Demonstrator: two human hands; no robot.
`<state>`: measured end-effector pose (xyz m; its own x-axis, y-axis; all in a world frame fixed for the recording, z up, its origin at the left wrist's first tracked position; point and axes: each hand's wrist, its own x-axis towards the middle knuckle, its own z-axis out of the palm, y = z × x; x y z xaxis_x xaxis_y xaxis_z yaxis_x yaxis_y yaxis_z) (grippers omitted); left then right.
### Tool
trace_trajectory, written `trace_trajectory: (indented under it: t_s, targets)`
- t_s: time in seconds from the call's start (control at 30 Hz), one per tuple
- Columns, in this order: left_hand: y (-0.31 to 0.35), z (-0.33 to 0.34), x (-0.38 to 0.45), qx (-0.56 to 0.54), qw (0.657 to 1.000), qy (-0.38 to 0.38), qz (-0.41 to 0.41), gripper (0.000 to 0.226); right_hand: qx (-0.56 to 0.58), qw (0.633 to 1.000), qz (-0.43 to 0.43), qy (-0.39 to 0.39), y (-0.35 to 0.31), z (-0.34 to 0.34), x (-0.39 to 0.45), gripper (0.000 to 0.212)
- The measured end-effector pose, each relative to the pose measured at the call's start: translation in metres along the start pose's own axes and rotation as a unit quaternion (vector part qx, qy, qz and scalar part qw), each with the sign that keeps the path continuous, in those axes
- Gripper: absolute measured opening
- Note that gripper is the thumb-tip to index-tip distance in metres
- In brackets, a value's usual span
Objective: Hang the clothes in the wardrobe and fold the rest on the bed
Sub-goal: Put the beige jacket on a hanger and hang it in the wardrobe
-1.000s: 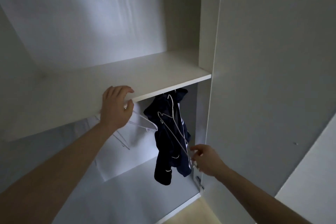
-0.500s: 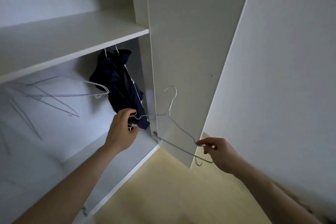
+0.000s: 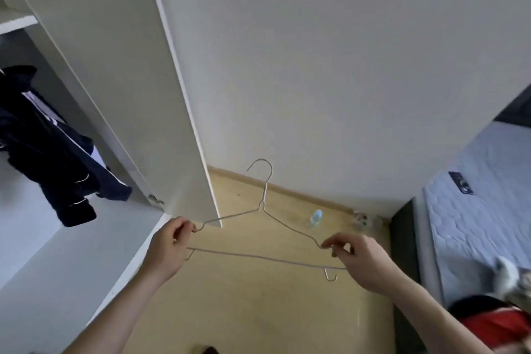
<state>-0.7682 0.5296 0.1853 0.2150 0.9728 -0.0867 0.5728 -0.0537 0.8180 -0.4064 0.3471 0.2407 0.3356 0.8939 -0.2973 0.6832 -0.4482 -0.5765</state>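
Outside the wardrobe (image 3: 120,72) now, both hands pinch the hanger (image 3: 265,257).

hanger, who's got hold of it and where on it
Both hands hold the wire hanger, with nothing on it. The left hand pinches its left shoulder end, and the right hand pinches its right shoulder end.

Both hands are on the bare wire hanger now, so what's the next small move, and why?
Probably carry the thin white wire hanger right, toward the red garment on the pale blue mattress. The left hand and right hand pinch its two shoulder ends and nothing hangs on it, while the dark navy garment already hangs inside the white wardrobe.
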Motion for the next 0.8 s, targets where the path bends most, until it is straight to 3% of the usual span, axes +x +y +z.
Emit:
trace_trajectory:
  t_s: [0.13, 0.27, 0.4, 0.57, 0.73, 0.8]
  targets:
    - [0.058, 0.100, -0.046, -0.017, 0.999, -0.017, 0.026, 0.022, -0.011, 1.000, 0.017, 0.020, 0.100, -0.029, -0.059, 0.017]
    - [0.113, 0.192, -0.089, -0.003, 0.995, -0.064, 0.070, 0.019, -0.007, 0.998, 0.036, 0.049, 0.184, -0.056, -0.101, 0.022]
    - [0.150, 0.262, -0.119, 0.010, 0.986, -0.154, 0.068, 0.022, 0.067, 0.990, 0.102, 0.069, 0.250, -0.075, -0.135, 0.021]
    - [0.186, 0.332, -0.124, 0.047, 0.967, -0.234, 0.089, 0.021, 0.104, 0.977, 0.148, 0.112, 0.326, -0.102, -0.165, 0.020]
    - [0.217, 0.412, -0.112, 0.071, 0.959, -0.263, 0.073, 0.006, 0.122, 0.960, 0.187, 0.171, 0.393, -0.129, -0.178, 0.025]
    - [0.232, 0.460, -0.104, 0.080, 0.952, -0.285, 0.071, 0.012, 0.126, 0.950, 0.213, 0.189, 0.426, -0.144, -0.179, 0.029]
